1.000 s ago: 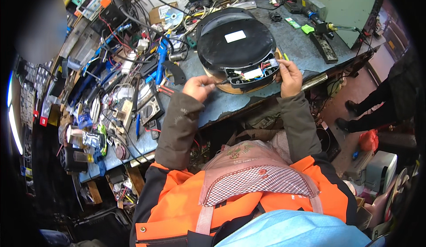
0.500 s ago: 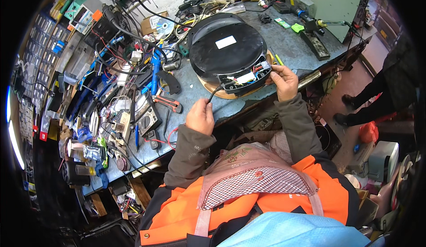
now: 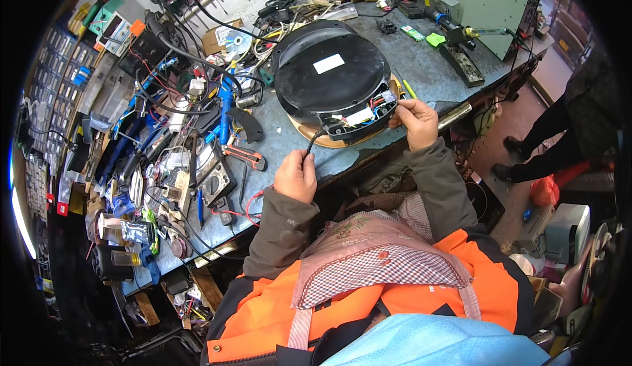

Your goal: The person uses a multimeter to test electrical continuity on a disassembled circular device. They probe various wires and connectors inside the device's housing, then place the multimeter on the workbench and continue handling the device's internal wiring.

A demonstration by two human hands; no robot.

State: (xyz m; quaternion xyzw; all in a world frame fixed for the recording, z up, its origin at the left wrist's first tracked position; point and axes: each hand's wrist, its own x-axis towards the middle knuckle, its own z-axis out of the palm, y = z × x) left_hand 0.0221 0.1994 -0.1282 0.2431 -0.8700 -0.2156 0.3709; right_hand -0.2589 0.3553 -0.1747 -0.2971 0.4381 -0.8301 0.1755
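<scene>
A round black appliance (image 3: 336,76) with a blank-looking white label lies on a round wooden board (image 3: 309,129) near the bench's front edge. Its near end is uncovered, and coloured wires (image 3: 378,108) and a white block show inside. From that end a black power cord (image 3: 314,140) comes out, and my left hand (image 3: 296,176) is closed round it. My right hand (image 3: 417,123) pinches at the right corner of the uncovered compartment; its fingertips touch the rim there. Whether they hold anything small cannot be made out.
Left of the appliance lie a curved black cover piece (image 3: 248,125), a red-and-black cutter (image 3: 245,156), a multimeter (image 3: 217,183) and many tangled tools. A long black tray (image 3: 462,65) and a grey metal cabinet (image 3: 484,10) stand at the right. Another person's legs (image 3: 546,132) are beyond the bench.
The view has shifted slightly, so the bench sits a little further left. Both hands keep their places at the cord and the compartment's corner.
</scene>
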